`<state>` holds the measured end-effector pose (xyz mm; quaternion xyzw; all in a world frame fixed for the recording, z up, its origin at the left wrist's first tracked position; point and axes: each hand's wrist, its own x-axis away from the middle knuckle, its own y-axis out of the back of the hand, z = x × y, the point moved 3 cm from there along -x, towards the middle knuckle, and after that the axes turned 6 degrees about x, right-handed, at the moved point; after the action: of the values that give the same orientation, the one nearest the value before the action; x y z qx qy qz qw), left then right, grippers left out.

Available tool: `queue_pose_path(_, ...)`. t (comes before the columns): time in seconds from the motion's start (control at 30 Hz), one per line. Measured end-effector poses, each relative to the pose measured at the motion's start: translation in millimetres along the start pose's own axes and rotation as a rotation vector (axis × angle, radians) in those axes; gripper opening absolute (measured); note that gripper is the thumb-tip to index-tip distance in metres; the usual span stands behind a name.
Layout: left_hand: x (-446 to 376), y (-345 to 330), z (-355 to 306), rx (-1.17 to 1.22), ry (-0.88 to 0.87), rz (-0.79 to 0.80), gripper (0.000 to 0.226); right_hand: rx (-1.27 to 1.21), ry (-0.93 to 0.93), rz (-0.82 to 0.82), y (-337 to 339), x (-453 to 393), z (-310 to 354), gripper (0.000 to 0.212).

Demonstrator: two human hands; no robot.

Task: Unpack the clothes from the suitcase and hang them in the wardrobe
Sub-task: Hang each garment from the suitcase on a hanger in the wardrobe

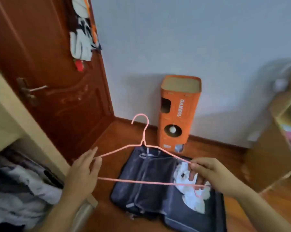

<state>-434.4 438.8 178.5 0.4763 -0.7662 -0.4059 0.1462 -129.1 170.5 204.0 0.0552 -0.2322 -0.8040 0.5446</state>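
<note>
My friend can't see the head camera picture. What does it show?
Two hands hold a pink wire hanger over an open dark suitcase on a wooden floor: left hand at one end, right hand pinching the other. An orange box stands by the wall.

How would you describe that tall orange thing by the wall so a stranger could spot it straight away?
Start at the brown wooden door and follow the pale wall rightward along the floor. Just behind the open dark suitcase stands the orange cardboard tower, upright against the wall. It is the only bright orange box there, with cut-out holes and white lettering down its front.
</note>
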Motion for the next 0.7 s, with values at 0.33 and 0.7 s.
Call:
queue_pose_path(0.33, 46.8, -269.4, -141.1, 0.182, 0.05, 0.823, 0.033, 0.007, -0.54, 0.23, 129.1, 122.3, -242.7, 0.022)
queue_pose_path(0.7, 19.7, -526.8, -148.6, -0.011, 0.223, 0.97, 0.035, -0.022, -0.868, -0.425, 176.9, 42.2, -384.3, 0.025)
